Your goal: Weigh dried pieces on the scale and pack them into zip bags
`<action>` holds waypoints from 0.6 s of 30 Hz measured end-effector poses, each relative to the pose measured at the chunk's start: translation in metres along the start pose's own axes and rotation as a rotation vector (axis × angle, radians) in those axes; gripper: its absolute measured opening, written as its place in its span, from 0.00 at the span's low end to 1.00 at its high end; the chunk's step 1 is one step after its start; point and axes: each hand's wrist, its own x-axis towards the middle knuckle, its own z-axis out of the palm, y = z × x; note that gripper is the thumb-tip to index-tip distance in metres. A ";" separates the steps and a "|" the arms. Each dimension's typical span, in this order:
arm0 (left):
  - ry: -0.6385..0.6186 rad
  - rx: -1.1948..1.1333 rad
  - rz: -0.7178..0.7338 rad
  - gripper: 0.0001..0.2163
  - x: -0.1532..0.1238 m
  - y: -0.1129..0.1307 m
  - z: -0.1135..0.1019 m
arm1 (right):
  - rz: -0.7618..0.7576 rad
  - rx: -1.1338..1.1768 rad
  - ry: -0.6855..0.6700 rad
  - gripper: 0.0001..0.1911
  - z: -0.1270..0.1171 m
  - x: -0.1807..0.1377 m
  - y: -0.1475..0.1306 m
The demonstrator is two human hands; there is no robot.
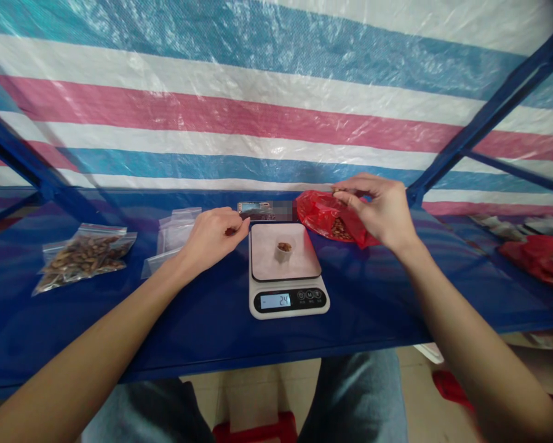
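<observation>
A white kitchen scale (pixel 289 301) reads 2.4, possibly with a minus sign before it. On its plate stands a small white cup (pixel 283 253) filled with brown dried pieces (pixel 284 246). Just left of the scale, my left hand (pixel 218 234) rests with its fingers curled closed; what they hold, if anything, is hidden. My right hand (pixel 377 206) pinches a small brown piece (pixel 335 191) between thumb and fingertips. It is over a red plastic bag (pixel 315 209), which lies open with more brown pieces (pixel 341 229) inside.
Clear zip bags (pixel 85 255) of brown pieces lie at the left. Flat clear zip bags (pixel 177 231) are beside my left forearm. A phone-like object (pixel 255 210), partly blurred, lies behind the scale. Blue frame bars (pixel 483 104) and a striped sheet (pixel 258 111) bound the blue table (pixel 202 332).
</observation>
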 end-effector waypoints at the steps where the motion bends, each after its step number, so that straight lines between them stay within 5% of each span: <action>1: 0.001 -0.001 0.001 0.22 0.000 -0.001 0.000 | -0.012 0.026 -0.018 0.07 0.001 0.000 -0.015; 7: 0.012 -0.008 -0.009 0.22 0.001 -0.003 0.000 | -0.262 0.162 -0.211 0.09 0.031 -0.006 -0.073; 18: 0.023 0.010 -0.022 0.22 0.001 -0.007 0.000 | -0.340 0.227 -0.274 0.10 0.049 -0.018 -0.068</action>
